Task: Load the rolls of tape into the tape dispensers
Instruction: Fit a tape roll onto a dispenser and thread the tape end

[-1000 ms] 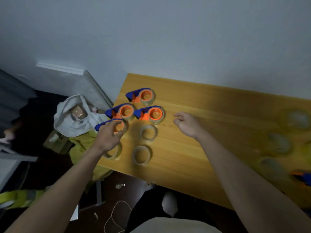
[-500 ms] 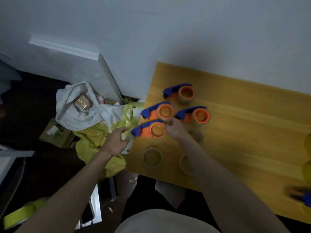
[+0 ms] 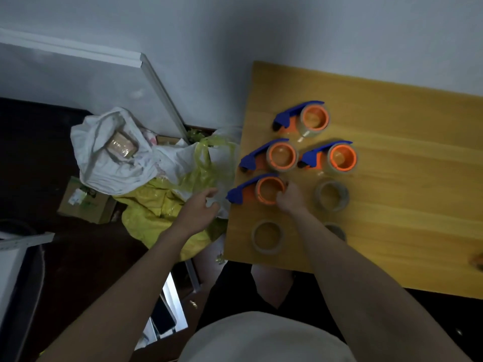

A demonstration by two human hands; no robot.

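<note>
Several blue-and-orange tape dispensers lie at the left end of the wooden table (image 3: 392, 205). My right hand (image 3: 290, 198) grips the orange hub of the nearest dispenser (image 3: 257, 192). Behind it lie a left dispenser (image 3: 271, 156), a right dispenser (image 3: 332, 158) and a far dispenser (image 3: 304, 120), each with clear tape around its hub. Loose tape rolls lie flat nearby: one (image 3: 331, 195) right of my hand, one (image 3: 268, 237) near the front edge, one (image 3: 335, 229) half hidden by my forearm. My left hand (image 3: 198, 212) hovers off the table's left edge, fingers apart, holding nothing.
Left of the table, on the floor, sit a white bag (image 3: 109, 152) with a wrapped block, a yellow plastic bag (image 3: 167, 207) and a small cardboard box (image 3: 86, 202). A white board (image 3: 104, 82) leans on the wall. My knee (image 3: 271, 283) shows under the table's front edge.
My left hand let go of the nearest dispenser and drew off the table's left edge. My right hand came over from the table's middle and took hold of that dispenser's hub. The view swung left.
</note>
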